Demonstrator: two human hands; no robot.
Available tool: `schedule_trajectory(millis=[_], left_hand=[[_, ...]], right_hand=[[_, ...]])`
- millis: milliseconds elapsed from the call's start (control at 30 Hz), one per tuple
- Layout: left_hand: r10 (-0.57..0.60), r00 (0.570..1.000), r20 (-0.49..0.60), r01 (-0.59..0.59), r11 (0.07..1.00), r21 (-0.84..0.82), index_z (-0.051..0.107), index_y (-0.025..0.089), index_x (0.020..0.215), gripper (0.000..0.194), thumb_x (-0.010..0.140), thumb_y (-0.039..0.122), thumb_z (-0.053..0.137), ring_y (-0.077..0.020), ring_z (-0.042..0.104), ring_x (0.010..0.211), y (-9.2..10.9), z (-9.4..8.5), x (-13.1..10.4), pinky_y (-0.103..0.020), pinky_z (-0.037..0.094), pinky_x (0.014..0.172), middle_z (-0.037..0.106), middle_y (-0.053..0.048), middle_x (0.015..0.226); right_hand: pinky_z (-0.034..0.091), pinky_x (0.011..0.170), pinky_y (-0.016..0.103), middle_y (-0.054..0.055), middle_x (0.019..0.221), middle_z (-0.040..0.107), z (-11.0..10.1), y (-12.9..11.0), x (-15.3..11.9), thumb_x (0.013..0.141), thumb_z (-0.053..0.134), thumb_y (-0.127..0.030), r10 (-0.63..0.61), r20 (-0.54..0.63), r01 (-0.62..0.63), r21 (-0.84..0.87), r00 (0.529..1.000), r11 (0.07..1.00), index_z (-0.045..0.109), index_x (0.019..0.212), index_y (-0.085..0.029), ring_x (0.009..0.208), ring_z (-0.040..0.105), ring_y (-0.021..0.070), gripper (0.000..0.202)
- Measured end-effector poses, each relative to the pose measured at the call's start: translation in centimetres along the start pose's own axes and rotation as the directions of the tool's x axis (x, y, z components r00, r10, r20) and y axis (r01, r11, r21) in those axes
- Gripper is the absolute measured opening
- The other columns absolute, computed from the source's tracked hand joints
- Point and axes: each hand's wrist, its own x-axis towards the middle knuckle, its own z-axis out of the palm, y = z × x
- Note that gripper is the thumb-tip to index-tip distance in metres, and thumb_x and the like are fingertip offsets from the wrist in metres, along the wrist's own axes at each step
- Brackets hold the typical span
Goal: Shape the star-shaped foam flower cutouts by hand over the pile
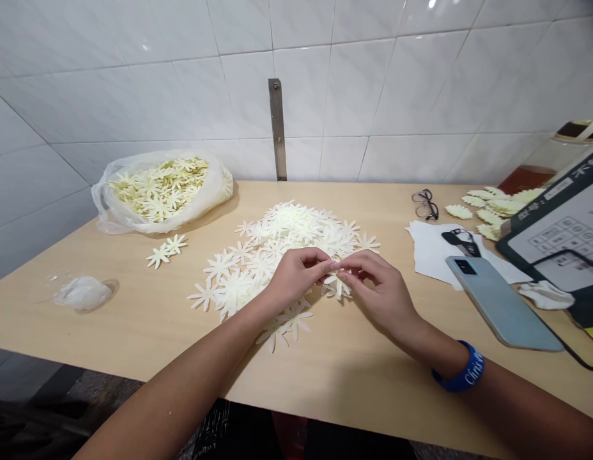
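My left hand (299, 273) and my right hand (377, 281) meet over the table, their fingertips pinched together. At the fingertips shows a pale cream flower-shaped cutout (337, 285), partly hidden by the fingers. Just beyond and to the left of the hands spreads a loose pile of white flower-shaped cutouts (296, 223) with narrow petals. A few more lie under my left wrist. On the left stands an open plastic bag (224, 191) full of yellowish flower cutouts, with two loose flowers (166, 250) in front of it.
A crumpled clear plastic bit (83, 292) lies at the left. To the right are eyeglasses (425, 204), white paper (428, 246), a blue phone (507, 303), scalloped pale pieces (502, 207), a dark printed box (560, 217) and a jar (531, 176). A metal bracket (277, 131) rises against the tiled wall.
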Motion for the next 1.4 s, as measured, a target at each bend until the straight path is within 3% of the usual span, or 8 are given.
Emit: schedule_trajectory(millis=[200, 400, 633, 933, 1100, 1267, 1400], left_hand=[[0.019, 1.0, 0.006, -0.019, 0.999, -0.04, 0.07, 0.017, 0.074, 0.021, 0.076, 0.037, 0.07, -0.0107, 0.05, 0.058, -0.1, 0.0, 0.2, -0.024, 0.04, 0.058, 0.058, 0.0, 0.061], [0.01, 1.0, 0.023, -0.009, 0.999, -0.048, 0.071, 0.017, 0.076, 0.024, 0.077, 0.04, 0.068, -0.0119, 0.053, 0.064, -0.3, 0.0, 0.0, -0.025, 0.043, 0.06, 0.063, -0.002, 0.072], [0.006, 1.0, 0.03, -0.007, 0.999, 0.033, 0.067, 0.016, 0.069, 0.027, 0.08, 0.04, 0.064, -0.0104, 0.048, 0.058, -0.4, 0.3, -0.2, -0.023, 0.037, 0.055, 0.056, 0.0, 0.06], [-0.006, 0.999, 0.052, 0.009, 0.999, -0.051, 0.073, 0.016, 0.079, 0.016, 0.075, 0.031, 0.07, -0.0122, 0.056, 0.063, -0.3, 0.0, 0.3, -0.026, 0.046, 0.064, 0.066, -0.003, 0.071], [0.007, 0.999, -0.046, -0.009, 0.999, -0.037, 0.075, 0.017, 0.085, 0.019, 0.077, 0.032, 0.067, -0.0117, 0.057, 0.065, -0.8, -0.2, 0.8, -0.027, 0.049, 0.066, 0.07, -0.005, 0.083], [0.031, 0.981, -0.194, -0.048, 0.995, -0.084, 0.075, 0.018, 0.086, 0.02, 0.08, 0.033, 0.065, -0.0159, 0.061, 0.083, -1.2, -0.6, 1.1, -0.027, 0.053, 0.072, 0.071, -0.007, 0.096], [0.049, 0.968, -0.246, -0.076, 0.992, -0.1, 0.074, 0.019, 0.091, 0.02, 0.08, 0.033, 0.065, -0.0163, 0.062, 0.088, -1.1, -0.9, 1.1, -0.026, 0.055, 0.072, 0.069, -0.006, 0.103]], right_hand=[[0.045, 0.066, 0.033, 0.003, 0.084, 0.062, -0.1, 0.0, 0.1, 0.091, 0.059, -0.024, 0.012, 0.001, -0.012, -0.002, 1.0, 1.0, 0.064, 0.082, -0.024, 0.078, 0.058, 0.0198, 0.01], [0.045, 0.068, 0.032, 0.002, 0.086, 0.061, 0.0, 0.0, 0.1, 0.087, 0.064, -0.026, 0.039, 0.022, -0.04, 0.043, 0.999, 0.998, 0.066, 0.086, -0.025, 0.076, 0.056, 0.0185, 0.002], [0.043, 0.063, 0.03, 0.003, 0.085, 0.062, 0.3, 0.1, 0.0, 0.086, 0.065, -0.032, 0.165, 0.054, -0.17, 0.107, 0.985, 0.98, 0.068, 0.085, -0.023, 0.076, 0.056, 0.0187, 0.01], [0.041, 0.057, 0.027, 0.0, 0.073, 0.054, -0.1, 0.4, 0.3, 0.086, 0.062, -0.036, 0.275, 0.064, -0.282, 0.298, 0.959, 0.912, 0.059, 0.08, -0.021, 0.064, 0.049, 0.0146, 0.016], [0.043, 0.059, 0.027, -0.002, 0.07, 0.048, -0.4, 1.0, 0.6, 0.087, 0.061, -0.034, 0.298, 0.027, -0.277, 0.456, 0.954, 0.846, 0.056, 0.082, -0.023, 0.062, 0.046, 0.0135, 0.012], [0.046, 0.06, 0.027, -0.002, 0.08, 0.046, -0.6, 1.1, 0.9, 0.083, 0.066, -0.036, 0.341, 0.002, -0.266, 0.628, 0.94, 0.731, 0.055, 0.085, -0.027, 0.068, 0.049, 0.0139, 0.014], [0.049, 0.062, 0.028, -0.001, 0.086, 0.048, -0.7, 1.0, 1.0, 0.078, 0.069, -0.037, 0.391, 0.062, -0.331, 0.661, 0.918, 0.673, 0.053, 0.084, -0.027, 0.071, 0.05, 0.0146, 0.02]])
